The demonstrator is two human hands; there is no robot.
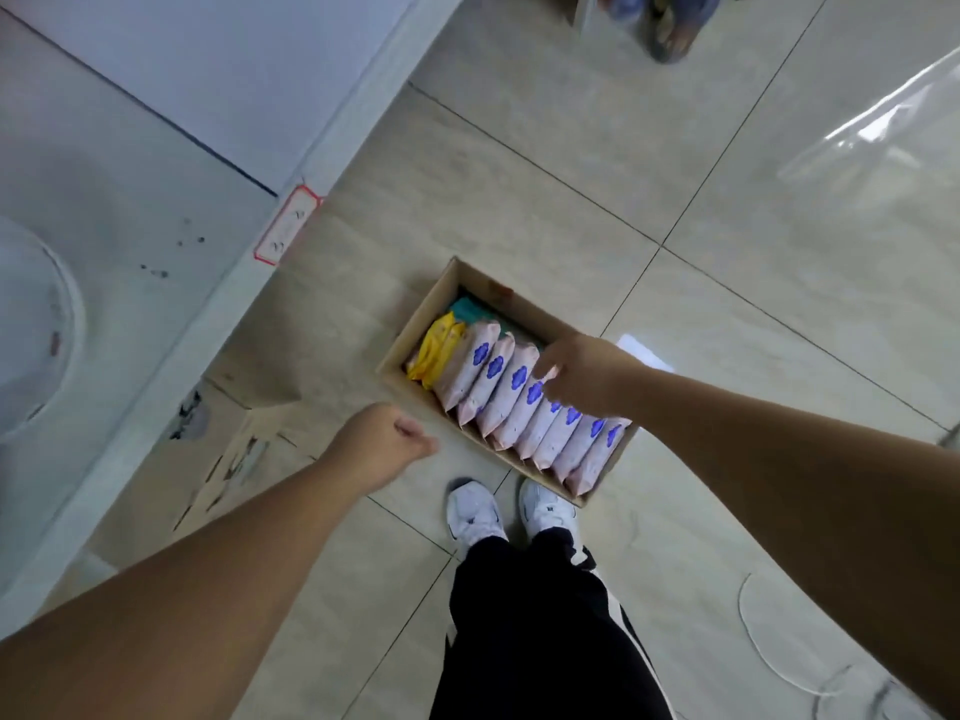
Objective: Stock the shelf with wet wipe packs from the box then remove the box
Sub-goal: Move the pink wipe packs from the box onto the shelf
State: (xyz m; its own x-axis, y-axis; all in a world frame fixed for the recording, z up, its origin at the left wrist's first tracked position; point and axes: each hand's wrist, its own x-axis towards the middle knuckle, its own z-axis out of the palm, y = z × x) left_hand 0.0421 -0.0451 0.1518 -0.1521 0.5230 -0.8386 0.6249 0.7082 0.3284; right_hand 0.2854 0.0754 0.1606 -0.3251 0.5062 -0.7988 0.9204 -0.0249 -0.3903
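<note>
Bare forearms (218, 558), black trousers (540, 631), white trainers (475, 511)

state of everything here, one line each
box: open, on the floor, mostly full
pink packs: on edge, in a row in the box
yellow pack: in the box, at the row's far end
left hand: fist, holding nothing
right hand: over the pink packs, gripping nothing yet

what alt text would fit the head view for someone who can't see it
Seen from above, a person's right hand reaches over a row of pink packs standing in an open cardboard box on a tiled floor. The left hand is a fist, holding nothing.
</note>
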